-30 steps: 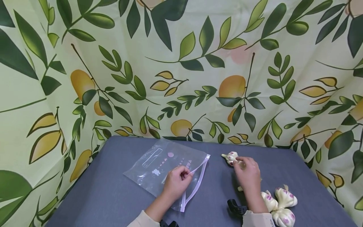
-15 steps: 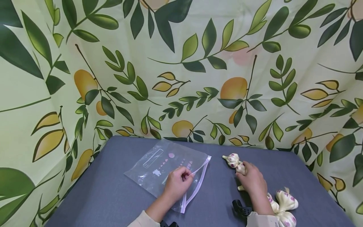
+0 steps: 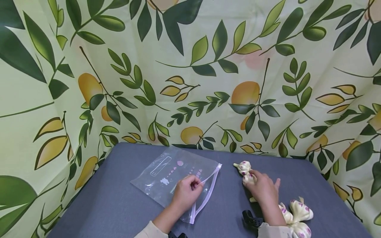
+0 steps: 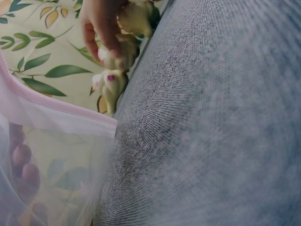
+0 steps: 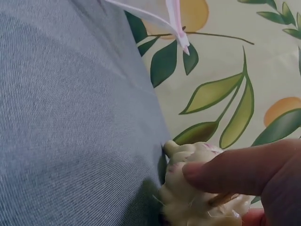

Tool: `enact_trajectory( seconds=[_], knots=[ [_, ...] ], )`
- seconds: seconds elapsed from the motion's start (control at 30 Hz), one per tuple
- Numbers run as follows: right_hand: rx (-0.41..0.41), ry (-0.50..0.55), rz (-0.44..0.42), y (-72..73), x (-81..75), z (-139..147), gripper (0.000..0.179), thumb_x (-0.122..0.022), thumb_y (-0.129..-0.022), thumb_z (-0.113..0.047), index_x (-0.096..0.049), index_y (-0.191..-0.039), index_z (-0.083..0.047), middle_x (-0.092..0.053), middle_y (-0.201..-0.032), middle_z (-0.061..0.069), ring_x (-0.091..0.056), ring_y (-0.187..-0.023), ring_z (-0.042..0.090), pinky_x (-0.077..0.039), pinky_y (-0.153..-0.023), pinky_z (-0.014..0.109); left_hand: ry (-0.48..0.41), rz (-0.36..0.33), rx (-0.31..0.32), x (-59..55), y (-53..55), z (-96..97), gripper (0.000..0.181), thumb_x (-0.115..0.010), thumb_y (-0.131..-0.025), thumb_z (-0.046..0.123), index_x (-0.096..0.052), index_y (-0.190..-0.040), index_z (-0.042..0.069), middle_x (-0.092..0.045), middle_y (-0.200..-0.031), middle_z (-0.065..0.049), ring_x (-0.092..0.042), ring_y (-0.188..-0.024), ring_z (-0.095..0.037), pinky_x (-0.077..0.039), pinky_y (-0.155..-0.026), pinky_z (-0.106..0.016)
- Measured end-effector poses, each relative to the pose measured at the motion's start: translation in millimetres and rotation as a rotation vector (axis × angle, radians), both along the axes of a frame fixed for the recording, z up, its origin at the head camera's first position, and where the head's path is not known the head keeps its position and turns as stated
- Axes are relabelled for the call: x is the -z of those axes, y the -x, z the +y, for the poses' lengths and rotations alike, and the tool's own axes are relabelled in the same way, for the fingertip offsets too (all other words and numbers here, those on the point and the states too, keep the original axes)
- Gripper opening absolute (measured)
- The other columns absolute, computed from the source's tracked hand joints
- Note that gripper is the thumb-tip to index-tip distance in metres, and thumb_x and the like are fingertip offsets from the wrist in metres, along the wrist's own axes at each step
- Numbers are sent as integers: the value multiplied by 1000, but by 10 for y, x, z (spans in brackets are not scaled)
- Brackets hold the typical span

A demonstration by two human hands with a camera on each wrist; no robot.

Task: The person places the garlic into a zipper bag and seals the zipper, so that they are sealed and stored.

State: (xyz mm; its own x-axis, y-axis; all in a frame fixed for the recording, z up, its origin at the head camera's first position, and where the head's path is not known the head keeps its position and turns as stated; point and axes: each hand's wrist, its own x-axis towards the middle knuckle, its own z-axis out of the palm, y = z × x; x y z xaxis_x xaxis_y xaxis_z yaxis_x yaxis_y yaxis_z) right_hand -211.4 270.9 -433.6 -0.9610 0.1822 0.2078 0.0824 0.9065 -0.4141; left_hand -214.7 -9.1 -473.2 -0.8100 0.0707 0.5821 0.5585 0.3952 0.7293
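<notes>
Pinching a zip bag (image 3: 178,171) and a garlic bulb (image 3: 249,179)

At left, the zip bag is lying across the table (image 3: 104,205), its lip being pinched by the left hand (image 3: 187,191), presumably to hold the mouth apart. Rightward, the right hand (image 3: 263,187) is pinching the garlic bulb between thumb and fingers, likely for steadiness, just beside a second bulb (image 3: 244,167). Farther right, clustered bulbs (image 3: 300,210) are resting against one another.
</notes>
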Motion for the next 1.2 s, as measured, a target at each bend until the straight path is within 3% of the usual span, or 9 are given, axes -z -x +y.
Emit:
enact_trajectory(
  seconds=[0.3, 0.43, 0.57, 0.73, 1.1, 1.2],
  knots=[
    [-85, 37, 36, -4, -89, -153, 52, -74, -78, -27, -63, -124, -6, -64, -116, 29, -55, -114, 47, -4, -111, 71, 1, 19, -9, 4, 13, -1, 19, -75, -76, 7, -62, -71, 19, -52, -65, 12, -48, -60, 1, -42, -55, -13],
    [-186, 48, 60, 6, -96, -276, 49, -77, -75, -24, -66, -120, -6, -65, -114, 25, -58, -110, 45, -28, -107, 66, 7, 33, -18, 0, 11, -3, 20, -75, -76, 7, -61, -70, 19, -51, -64, 12, -48, -59, 0, -42, -55, -13],
    [-304, 90, 48, 9, -55, -383, 48, -80, -75, -21, -68, -119, -8, -66, -117, 20, -60, -110, 40, -47, -93, 55, 6, 19, -11, -15, 0, -3, 19, -75, -76, 6, -62, -70, 19, -52, -65, 12, -49, -60, -1, -42, -55, -13],
    [-396, 127, 15, -7, -12, -439, 49, -81, -76, -16, -68, -123, -10, -66, -121, 17, -60, -114, 39, -46, -97, 55, 20, 0, -8, -32, -8, -1, 18, -75, -77, 7, -62, -71, 18, -52, -65, 11, -48, -60, 0, -42, -56, -13],
    [-452, 194, 59, 7, 33, -456, 49, -69, -68, 10, -72, -112, -10, -59, -126, 24, -56, -116, 45, -45, -97, 60, 25, -23, -5, -35, -9, -1, 18, -74, -78, 8, -62, -71, 19, -53, -65, 10, -49, -61, -2, -41, -57, -13],
    [-440, 220, 41, 4, 34, -476, 43, -68, -71, 6, -72, -111, -11, -58, -128, 23, -55, -118, 43, -43, -99, 58, 25, -21, -7, -31, -9, -1, 18, -74, -78, 8, -62, -71, 19, -53, -65, 10, -49, -61, -2, -41, -57, -13]
  ],
)
